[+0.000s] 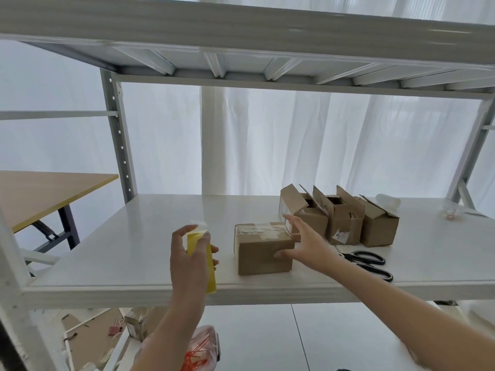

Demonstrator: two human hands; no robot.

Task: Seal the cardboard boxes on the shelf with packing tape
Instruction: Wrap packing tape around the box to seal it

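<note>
A small closed cardboard box (261, 257) with clear tape across its top sits near the front of the white shelf (150, 236). My right hand (305, 243) rests on its right end, fingers spread, thumb on the front face. My left hand (187, 261) grips a yellow tape roll (201, 259) held upright left of the box, a loose clear tape end sticking up from it. Behind and to the right stand three open-flapped cardboard boxes (345, 218) in a row.
Black-handled scissors (371, 263) lie on the shelf right of my right forearm. A white cup (388, 201) lies at the back right. An upper shelf (241, 25) hangs overhead. A wooden table (40, 194) stands to the left. Clutter lies below.
</note>
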